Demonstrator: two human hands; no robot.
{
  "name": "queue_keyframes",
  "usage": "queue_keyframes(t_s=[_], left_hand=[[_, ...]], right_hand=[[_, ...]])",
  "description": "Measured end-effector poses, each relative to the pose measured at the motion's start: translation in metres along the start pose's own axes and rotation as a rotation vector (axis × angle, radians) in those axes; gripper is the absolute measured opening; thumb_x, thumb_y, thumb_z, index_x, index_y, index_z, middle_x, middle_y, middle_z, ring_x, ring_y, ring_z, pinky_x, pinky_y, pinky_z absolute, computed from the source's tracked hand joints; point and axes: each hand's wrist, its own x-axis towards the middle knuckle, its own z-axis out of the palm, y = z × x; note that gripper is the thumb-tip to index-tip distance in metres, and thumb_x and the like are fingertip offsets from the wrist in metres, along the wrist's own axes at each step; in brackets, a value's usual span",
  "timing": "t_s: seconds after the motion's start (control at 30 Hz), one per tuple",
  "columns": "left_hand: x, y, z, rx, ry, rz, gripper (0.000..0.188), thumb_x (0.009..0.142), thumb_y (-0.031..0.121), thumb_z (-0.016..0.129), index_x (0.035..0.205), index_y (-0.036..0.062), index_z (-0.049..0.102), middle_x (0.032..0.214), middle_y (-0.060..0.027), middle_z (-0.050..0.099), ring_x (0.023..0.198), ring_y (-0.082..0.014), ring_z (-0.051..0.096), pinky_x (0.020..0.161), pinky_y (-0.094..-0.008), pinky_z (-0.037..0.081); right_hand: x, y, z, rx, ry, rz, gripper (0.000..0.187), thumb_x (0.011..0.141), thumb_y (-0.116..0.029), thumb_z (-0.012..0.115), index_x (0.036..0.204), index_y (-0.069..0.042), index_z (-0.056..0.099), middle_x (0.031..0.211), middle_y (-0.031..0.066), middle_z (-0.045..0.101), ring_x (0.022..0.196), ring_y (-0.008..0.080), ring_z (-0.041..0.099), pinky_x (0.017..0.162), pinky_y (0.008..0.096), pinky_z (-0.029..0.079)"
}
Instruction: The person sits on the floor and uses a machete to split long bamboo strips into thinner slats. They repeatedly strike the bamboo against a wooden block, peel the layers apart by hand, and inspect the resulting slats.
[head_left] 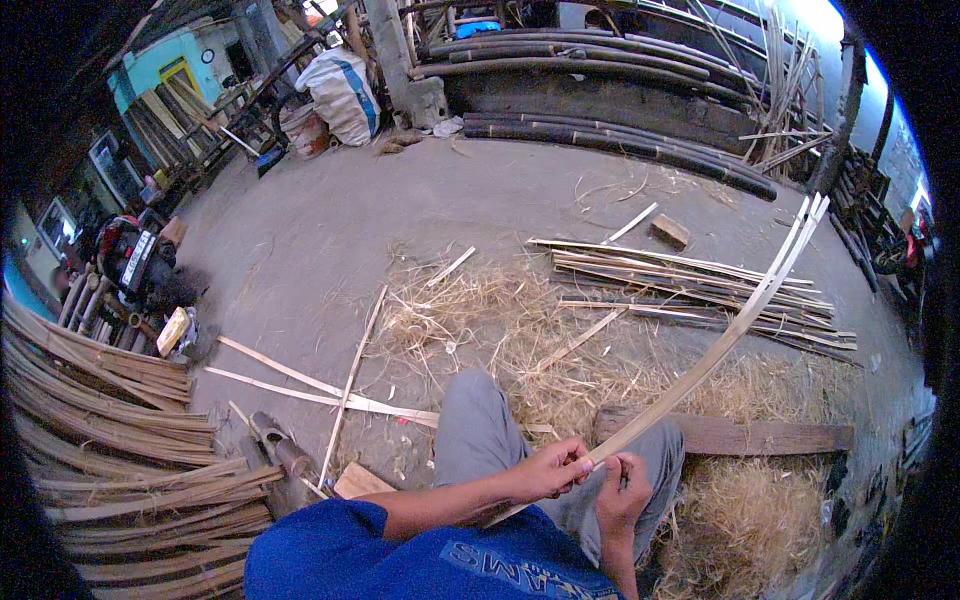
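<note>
A long, pale bamboo strip [690, 382] slants across my lap, rising to the far right, and its far end is split into separate slivers. My left hand [558, 470] is closed around its near part, with the thumb and fingers pinching it. Just to the right, my right hand [622, 490] is curled beside the strip, its thumb pointing up and its fingers bent. Whatever lies inside those fingers is hidden. The strip's near end passes under my left forearm. Below the strip, a thick wooden beam [770, 437] extends to the right from my knee.
Curly shavings [460, 310] cover the floor ahead. A pile of split bamboo strips [690, 290] lies ahead right, near a small wood block [670, 232]. Bundled strips [120, 450] are stacked at left. Bamboo poles [620, 143] and a white sack [340, 95] stand farther back.
</note>
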Motion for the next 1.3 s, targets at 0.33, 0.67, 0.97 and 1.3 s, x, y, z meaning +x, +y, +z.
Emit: queue_keyframes(t_s=[0.33,0.67,0.97,1.3], left_hand=[[0.005,-0.001,0.000,-0.064,-0.036,-0.048,0.021,0.097,0.029,0.052,0.095,0.0092,0.048,0.069,0.0029,0.050,0.051,-0.0042,0.040,0.042,-0.0215,0.031],[0.003,-0.009,-0.002,-0.002,-0.006,-0.022,0.023,0.096,0.034,0.054,0.095,0.0116,0.049,0.069,0.0032,0.052,0.050,-0.0041,0.041,0.041,-0.0208,0.033],[0.012,-0.027,-0.012,0.010,-0.020,-0.090,0.024,0.097,0.033,0.054,0.091,0.0100,0.050,0.067,0.0025,0.051,0.047,-0.0047,0.041,0.039,-0.0217,0.031],[0.014,-0.069,-0.028,0.075,0.060,-0.188,0.026,0.097,0.032,0.053,0.090,0.0071,0.051,0.067,-0.0017,0.055,0.047,-0.0070,0.045,0.038,-0.0243,0.034]], right_hand=[[-0.016,0.008,-0.026,0.582,-0.625,0.550,0.025,0.095,-0.019,0.053,0.080,0.000,0.058,0.063,0.0119,0.057,0.054,0.0225,0.056,0.053,0.0366,0.044],[-0.012,0.011,-0.005,-0.177,-0.151,0.036,0.028,0.096,-0.021,0.047,0.081,0.000,0.059,0.068,0.0201,0.058,0.061,0.0385,0.058,0.056,0.0455,0.042],[-0.022,0.017,-0.021,0.259,-0.762,0.416,0.037,0.098,-0.025,0.047,0.074,0.002,0.054,0.058,0.0098,0.053,0.053,0.0161,0.049,0.053,0.0361,0.041],[-0.020,0.026,0.002,-0.070,-0.430,-0.260,0.023,0.093,-0.019,0.053,0.081,-0.003,0.065,0.066,0.0106,0.059,0.061,0.0282,0.059,0.060,0.0376,0.047]])
